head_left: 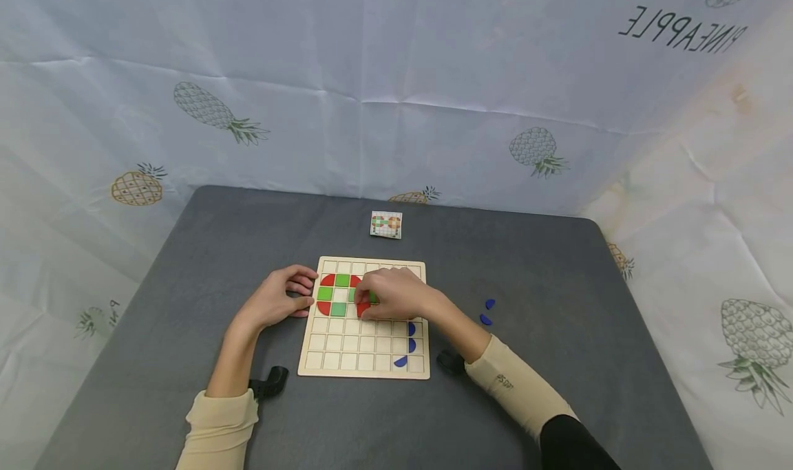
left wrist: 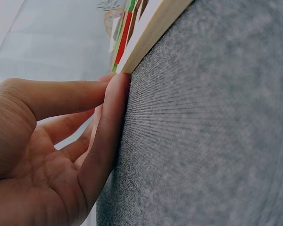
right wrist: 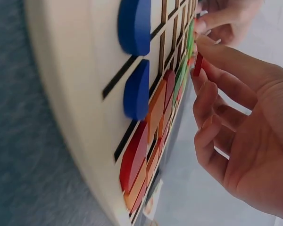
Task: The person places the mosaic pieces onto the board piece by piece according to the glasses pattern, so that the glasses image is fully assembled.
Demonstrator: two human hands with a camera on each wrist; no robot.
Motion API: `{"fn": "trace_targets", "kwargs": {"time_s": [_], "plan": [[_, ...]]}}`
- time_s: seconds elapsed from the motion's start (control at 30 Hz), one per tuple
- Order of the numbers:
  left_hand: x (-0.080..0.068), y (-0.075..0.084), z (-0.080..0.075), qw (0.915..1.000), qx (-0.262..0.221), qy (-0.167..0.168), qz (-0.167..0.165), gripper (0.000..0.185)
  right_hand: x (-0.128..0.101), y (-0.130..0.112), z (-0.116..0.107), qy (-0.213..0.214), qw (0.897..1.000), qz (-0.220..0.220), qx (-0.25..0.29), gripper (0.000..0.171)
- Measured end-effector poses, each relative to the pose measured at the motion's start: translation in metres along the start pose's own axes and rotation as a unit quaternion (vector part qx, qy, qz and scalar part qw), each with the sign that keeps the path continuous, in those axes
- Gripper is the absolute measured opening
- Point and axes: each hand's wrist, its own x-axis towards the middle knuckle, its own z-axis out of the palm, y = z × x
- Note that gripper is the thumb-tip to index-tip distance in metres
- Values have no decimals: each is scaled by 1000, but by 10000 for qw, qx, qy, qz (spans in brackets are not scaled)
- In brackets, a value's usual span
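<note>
On a grey table we see a wooden grid board. The left hand rests relaxed, fingertips against the board's left edge. The right hand pinches a red piece over the board's upper squares.

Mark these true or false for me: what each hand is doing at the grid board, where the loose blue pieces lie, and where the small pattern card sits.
1. The left hand rests against the wooden grid board's left edge. True.
2. The right hand lies idle on the table. False: its fingers pinch a red piece over the board.
3. Loose blue pieces lie on the table right of the board. True.
4. The pattern card sits on the board. False: it lies on the table beyond the board.
</note>
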Motion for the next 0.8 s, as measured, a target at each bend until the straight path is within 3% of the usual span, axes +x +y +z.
{"fn": "trace_targets", "kwargs": {"time_s": [0.27,0.8], "plan": [[0,0,0,10000,-5,10,-30,46,16,-10,3,-108,9996,-68,-244,3],[-2,-1,-1,9999,-3,-11,106,48,17,-3,6,-52,10000,-51,-30,9]]}}
